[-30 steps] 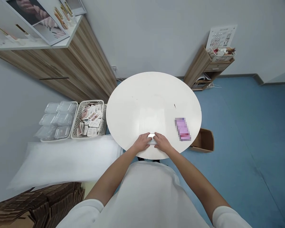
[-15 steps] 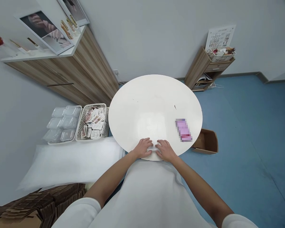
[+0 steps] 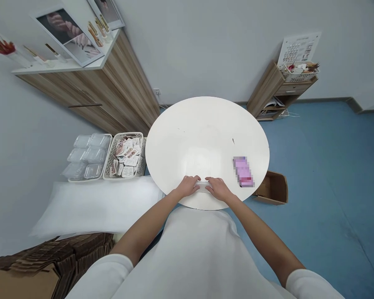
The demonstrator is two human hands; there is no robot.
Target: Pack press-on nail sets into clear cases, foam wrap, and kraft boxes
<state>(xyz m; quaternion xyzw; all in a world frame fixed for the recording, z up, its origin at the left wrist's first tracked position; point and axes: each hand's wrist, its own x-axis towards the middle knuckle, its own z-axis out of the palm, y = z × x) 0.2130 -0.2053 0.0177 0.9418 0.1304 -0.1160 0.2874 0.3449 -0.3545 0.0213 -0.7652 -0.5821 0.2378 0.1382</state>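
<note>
Near the front edge of the round white table (image 3: 202, 124), both hands work on a small white strip (image 3: 202, 187), perhaps a folded sheet; its exact kind does not show. My left hand (image 3: 188, 186) has its fingers curled around the strip's left end. At the right end, my right hand (image 3: 218, 189) grips it the same way, thumb on the near side. The strip lies low at the tabletop between the two hands. To the right of my right hand rests a blurred-out pink-purple rectangular item (image 3: 243, 172).
Left of the table stand a basket of printed cards (image 3: 127, 155) and a basket of clear plastic boxes (image 3: 90, 155). A stack of white translucent sheets (image 3: 99, 207) lies nearer, above folded brown cardboard (image 3: 56, 261). An open cardboard box (image 3: 271, 187) stands on the floor at right.
Both hands have moved slightly away from my body along the table, and their fingers have closed more around the white strip. More of the strip shows now. The view has shifted a little.
</note>
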